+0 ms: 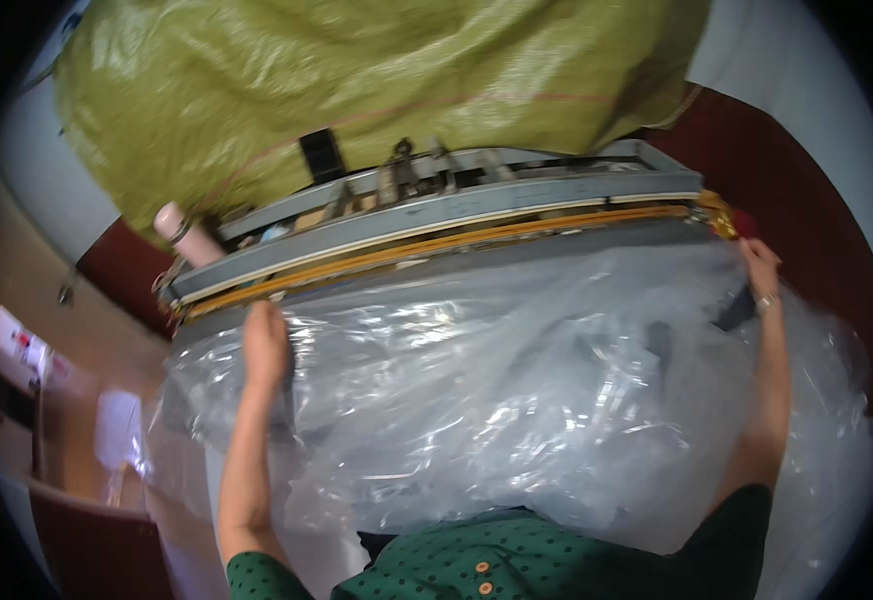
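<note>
A large clear plastic bag (516, 390) lies bunched in front of me, its far edge up against a long grey heat-sealing machine (436, 215) with a yellow-orange strip along its jaw. My left hand (266, 345) rests on the bag's left part near the machine's jaw, fingers pressed onto the plastic. My right hand (761, 270) grips the bag's right edge by the machine's right end; a ring shows on one finger. Dark shapes show dimly through the plastic.
A big olive-green woven sack (356, 80) fills the space behind the machine. A pale pink bottle (186, 235) stands at the machine's left end. Dark red floor (786, 170) lies to the right; a wooden surface (76, 330) to the left.
</note>
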`<state>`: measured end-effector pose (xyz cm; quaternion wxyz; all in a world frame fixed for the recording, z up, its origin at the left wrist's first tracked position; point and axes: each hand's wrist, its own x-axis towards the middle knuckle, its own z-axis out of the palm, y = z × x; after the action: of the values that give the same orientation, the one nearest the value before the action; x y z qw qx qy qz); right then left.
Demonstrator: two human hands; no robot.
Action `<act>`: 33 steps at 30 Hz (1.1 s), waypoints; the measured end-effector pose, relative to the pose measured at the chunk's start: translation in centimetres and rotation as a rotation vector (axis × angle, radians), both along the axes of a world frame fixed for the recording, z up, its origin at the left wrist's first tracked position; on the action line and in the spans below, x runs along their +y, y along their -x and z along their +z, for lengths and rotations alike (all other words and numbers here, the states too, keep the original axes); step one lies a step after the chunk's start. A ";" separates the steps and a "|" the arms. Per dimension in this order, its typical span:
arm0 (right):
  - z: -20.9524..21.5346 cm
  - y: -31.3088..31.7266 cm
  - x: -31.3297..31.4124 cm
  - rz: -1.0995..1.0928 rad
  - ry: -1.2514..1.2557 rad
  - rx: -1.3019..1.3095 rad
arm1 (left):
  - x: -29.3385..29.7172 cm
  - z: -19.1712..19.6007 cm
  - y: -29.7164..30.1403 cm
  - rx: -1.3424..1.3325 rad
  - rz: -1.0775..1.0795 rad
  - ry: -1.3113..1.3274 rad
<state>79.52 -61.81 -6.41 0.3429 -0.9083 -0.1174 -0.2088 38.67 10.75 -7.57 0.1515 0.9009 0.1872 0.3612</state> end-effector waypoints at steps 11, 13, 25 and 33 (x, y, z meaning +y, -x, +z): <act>-2.2 -1.9 17.5 -0.302 0.386 0.172 | 8.2 -1.5 0.3 0.003 0.395 -0.202; -3.3 0.7 20.6 -0.270 0.244 0.267 | 10.5 -4.7 2.3 -0.035 0.312 -0.063; -9.4 -5.2 22.6 -0.050 -0.587 -0.099 | 17.5 -9.0 -3.1 -0.363 0.309 0.259; -7.0 -3.6 24.1 -0.179 -0.785 -0.015 | 18.7 -8.9 -1.6 -0.459 0.339 0.386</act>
<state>83.14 -37.71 -13.36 0.6436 -0.7132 0.0483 -0.2735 40.22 29.41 -16.48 0.2950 0.7068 0.3602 0.5325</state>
